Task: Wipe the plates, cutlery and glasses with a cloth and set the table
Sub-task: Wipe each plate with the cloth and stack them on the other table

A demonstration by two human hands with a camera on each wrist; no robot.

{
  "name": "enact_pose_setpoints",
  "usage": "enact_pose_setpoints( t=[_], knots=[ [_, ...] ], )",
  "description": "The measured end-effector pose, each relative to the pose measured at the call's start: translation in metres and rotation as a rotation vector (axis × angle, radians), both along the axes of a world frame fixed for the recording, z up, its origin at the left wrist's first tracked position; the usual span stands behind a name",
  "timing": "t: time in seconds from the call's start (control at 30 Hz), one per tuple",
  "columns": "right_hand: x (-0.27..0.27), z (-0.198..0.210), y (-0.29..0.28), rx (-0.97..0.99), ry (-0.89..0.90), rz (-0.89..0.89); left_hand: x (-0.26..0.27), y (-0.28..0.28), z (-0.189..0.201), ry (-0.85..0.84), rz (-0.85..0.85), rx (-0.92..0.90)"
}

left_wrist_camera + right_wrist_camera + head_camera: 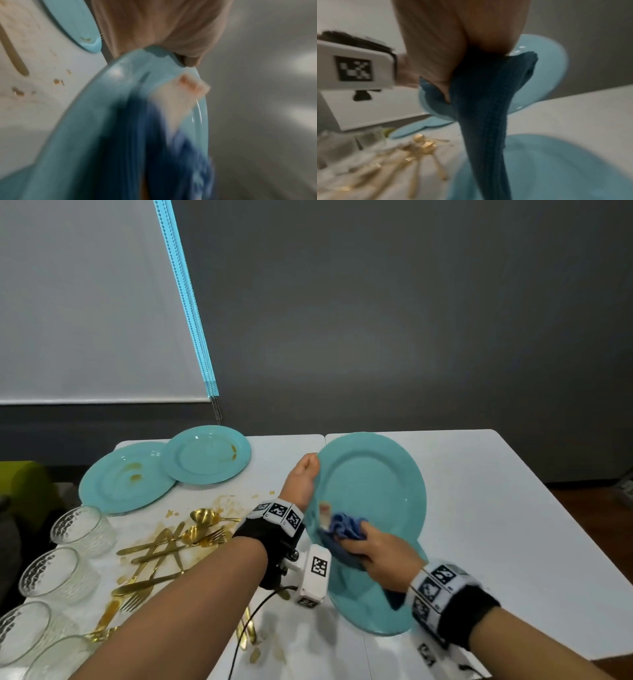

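My left hand [306,472] grips the left rim of a turquoise plate [375,487] and holds it tilted up over the white table [496,508]. My right hand [378,556] grips a bunched blue cloth [346,529] and presses it on the plate's lower left face. In the left wrist view the thumb hooks over the plate [96,108] rim above the blurred cloth [137,148]. In the right wrist view the cloth [484,108] hangs from my fingers in front of the plate [547,74]. A second turquoise plate [370,611] lies flat below.
Two stained turquoise plates [126,477] [209,455] overlap at the back left. Gold cutlery [171,546] lies scattered among brown food smears [219,505]. Several clear glasses [82,529] line the left edge. A grey wall stands behind the table.
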State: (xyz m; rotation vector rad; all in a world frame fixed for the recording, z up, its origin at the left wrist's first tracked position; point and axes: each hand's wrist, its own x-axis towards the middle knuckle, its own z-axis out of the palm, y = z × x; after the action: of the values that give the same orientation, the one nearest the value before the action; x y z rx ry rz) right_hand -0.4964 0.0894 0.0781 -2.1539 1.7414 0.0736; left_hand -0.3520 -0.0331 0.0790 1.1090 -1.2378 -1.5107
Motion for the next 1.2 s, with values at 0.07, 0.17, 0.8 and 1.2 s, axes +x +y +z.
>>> enact_pose_setpoints(
  t=[0.07, 0.17, 0.8, 1.2],
  knots=[
    [-0.034, 0.004, 0.002, 0.074, 0.144, -0.042, 0.011, -0.003, -0.008, -0.052, -0.005, 0.003],
    [-0.07, 0.017, -0.017, -0.032, 0.154, -0.389, 0.012, -0.001, -0.015, -0.053, -0.018, 0.022],
    [-0.076, -0.001, -0.032, -0.049, 0.038, -0.552, -0.007, 0.011, -0.028, -0.102, -0.11, 0.091],
    [-0.042, -0.037, 0.013, 0.228, 0.049, 0.026, -0.011, 0.009, -0.056, -0.082, -0.052, 0.225]
  ],
)
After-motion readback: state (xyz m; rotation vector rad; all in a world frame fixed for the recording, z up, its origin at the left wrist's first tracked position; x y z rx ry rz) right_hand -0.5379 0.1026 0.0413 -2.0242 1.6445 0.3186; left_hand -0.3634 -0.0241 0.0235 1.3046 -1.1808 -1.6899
